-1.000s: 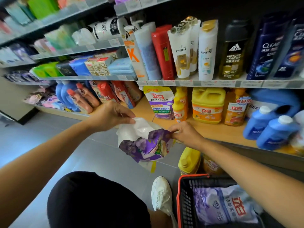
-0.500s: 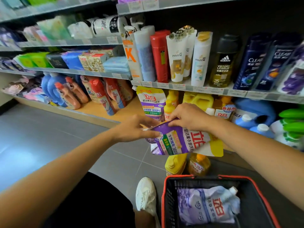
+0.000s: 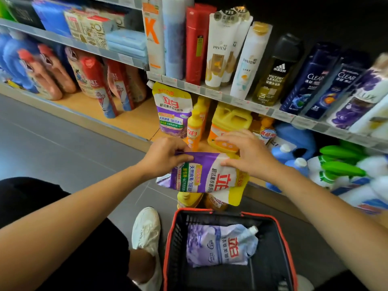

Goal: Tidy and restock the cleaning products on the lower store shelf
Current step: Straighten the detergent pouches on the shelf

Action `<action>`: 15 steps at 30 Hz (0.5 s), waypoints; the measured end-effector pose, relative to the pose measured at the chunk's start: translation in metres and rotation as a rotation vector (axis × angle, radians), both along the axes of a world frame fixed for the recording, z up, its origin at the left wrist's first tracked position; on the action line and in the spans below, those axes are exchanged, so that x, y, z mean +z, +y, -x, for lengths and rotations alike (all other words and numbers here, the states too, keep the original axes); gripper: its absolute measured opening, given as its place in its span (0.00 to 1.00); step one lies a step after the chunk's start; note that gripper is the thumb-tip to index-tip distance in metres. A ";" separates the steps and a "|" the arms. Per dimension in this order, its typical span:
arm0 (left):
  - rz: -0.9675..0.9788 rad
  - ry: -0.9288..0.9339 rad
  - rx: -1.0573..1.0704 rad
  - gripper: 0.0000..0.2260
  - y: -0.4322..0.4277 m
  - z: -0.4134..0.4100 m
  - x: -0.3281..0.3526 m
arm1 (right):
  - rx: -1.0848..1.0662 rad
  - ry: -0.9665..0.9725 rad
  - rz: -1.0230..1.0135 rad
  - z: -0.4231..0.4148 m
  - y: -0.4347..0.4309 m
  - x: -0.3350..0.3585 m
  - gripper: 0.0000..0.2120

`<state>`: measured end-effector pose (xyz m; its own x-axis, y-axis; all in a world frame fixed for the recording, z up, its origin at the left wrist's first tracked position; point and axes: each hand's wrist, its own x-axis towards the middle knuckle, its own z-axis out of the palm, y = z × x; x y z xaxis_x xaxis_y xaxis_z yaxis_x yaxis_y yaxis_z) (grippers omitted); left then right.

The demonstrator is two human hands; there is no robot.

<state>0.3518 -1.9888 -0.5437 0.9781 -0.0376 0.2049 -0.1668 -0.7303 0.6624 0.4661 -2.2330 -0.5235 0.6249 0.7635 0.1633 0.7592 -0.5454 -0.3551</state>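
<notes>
Detergent pouch [image 3: 204, 175], purple and yellow, is held sideways in the air just in front of the lower shelf [image 3: 134, 120] and above the basket [image 3: 210, 212]. The left hand [image 3: 165, 154] grips its left upper corner with curled fingers. The right hand [image 3: 249, 156] holds its right upper edge, thumb on the front and fingers spread over the top. Behind it on the shelf stand a matching pouch [image 3: 172, 110], a yellow bottle [image 3: 195, 127] and a yellow jug [image 3: 228, 127]. A paler pouch [image 3: 220, 246] lies in the basket, beside a white shoe [image 3: 147, 227].

purple-yellow pouch [image 3: 206, 175], red-rimmed black basket [image 3: 228, 276]
</notes>
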 end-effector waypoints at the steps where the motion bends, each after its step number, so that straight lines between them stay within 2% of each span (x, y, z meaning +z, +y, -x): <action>1: 0.011 0.019 -0.006 0.08 0.003 0.000 -0.001 | -0.061 0.019 -0.067 -0.002 -0.011 -0.007 0.35; 3: 0.037 0.028 -0.027 0.08 0.007 0.000 -0.001 | -0.208 0.242 -0.212 -0.006 -0.030 -0.022 0.41; 4: 0.058 0.028 -0.034 0.07 0.008 -0.001 -0.001 | -0.253 0.406 -0.267 -0.006 -0.037 -0.031 0.40; 6: 0.105 0.039 -0.030 0.05 0.011 -0.002 -0.002 | -0.227 0.684 -0.312 -0.007 -0.048 -0.052 0.29; 8: 0.207 0.066 -0.011 0.04 0.014 -0.002 -0.005 | -0.186 0.825 -0.284 -0.003 -0.055 -0.073 0.19; 10: 0.363 0.099 0.025 0.05 0.017 -0.001 -0.008 | -0.196 0.877 -0.213 0.003 -0.062 -0.092 0.16; 12: 0.469 0.090 0.067 0.07 0.020 -0.002 -0.012 | -0.222 0.831 -0.179 0.005 -0.064 -0.101 0.14; 15: 0.591 0.058 0.158 0.05 0.025 -0.007 -0.019 | -0.292 0.797 -0.287 -0.005 -0.061 -0.088 0.09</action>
